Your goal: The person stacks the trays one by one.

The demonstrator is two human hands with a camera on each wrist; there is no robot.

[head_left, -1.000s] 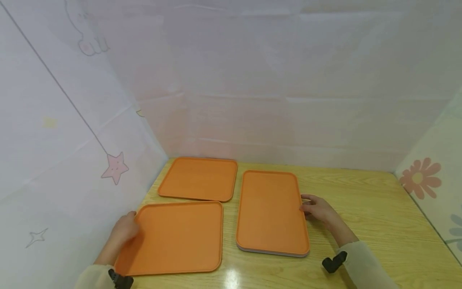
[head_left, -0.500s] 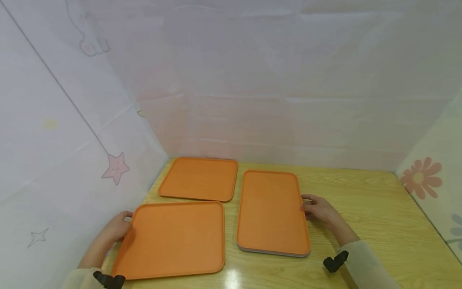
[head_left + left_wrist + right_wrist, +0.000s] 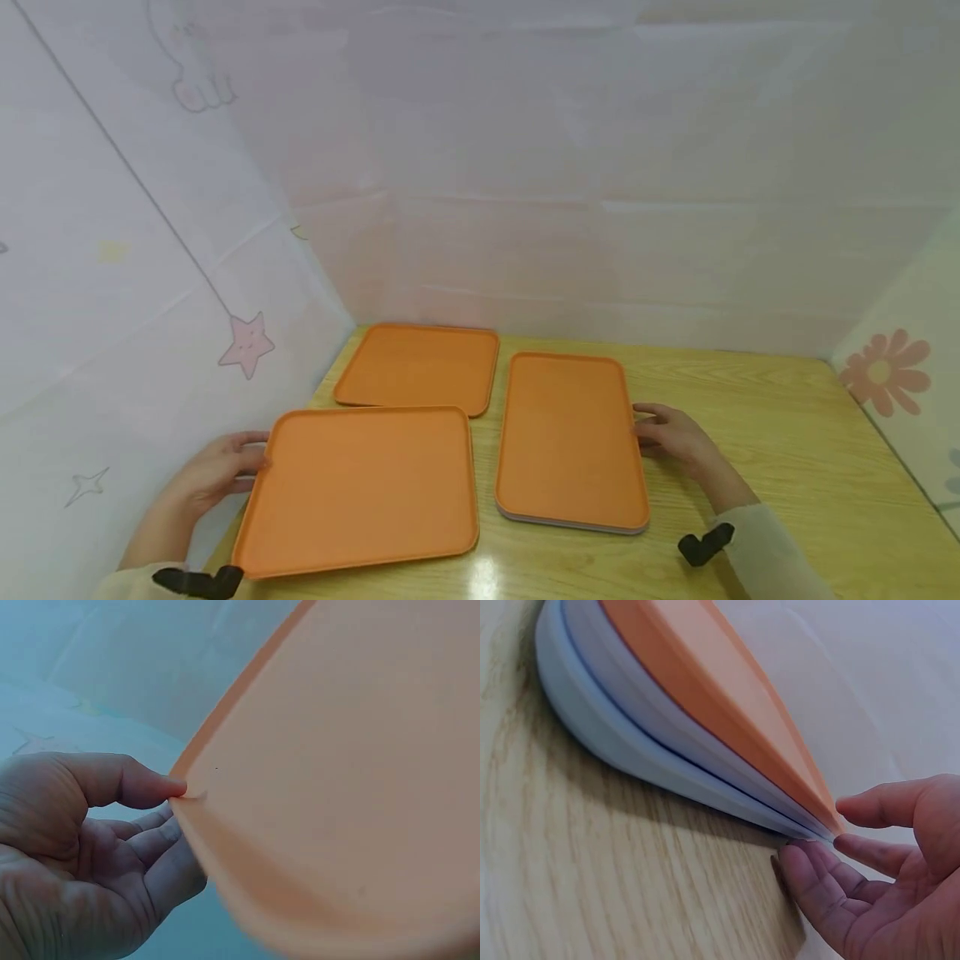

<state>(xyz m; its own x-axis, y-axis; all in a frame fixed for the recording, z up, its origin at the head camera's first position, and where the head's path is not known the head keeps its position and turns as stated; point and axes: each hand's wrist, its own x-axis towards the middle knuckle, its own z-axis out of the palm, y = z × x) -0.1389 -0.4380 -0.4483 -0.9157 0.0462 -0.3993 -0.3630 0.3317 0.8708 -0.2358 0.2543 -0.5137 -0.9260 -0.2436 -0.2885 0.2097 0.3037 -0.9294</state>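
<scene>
My left hand pinches the left rim of an orange tray, thumb on top and fingers beneath, as the left wrist view shows. This tray is tipped up at its left side, and its far edge overlaps another orange tray in the head view. My right hand holds the right edge of a stack of trays, its thumb at the top rim and fingers at the lower side. In the right wrist view an orange tray tops the stack, with a pale lilac tray and a light blue tray below.
The wooden table extends to the right of the stack. A pale printed cloth wall stands behind, with further cloth at the left and right sides. The left wall comes close to my left hand.
My left hand has shifted left and opened out round the rim, and the near-left tray has risen and tilted up with it. My right hand and the stack have stayed put.
</scene>
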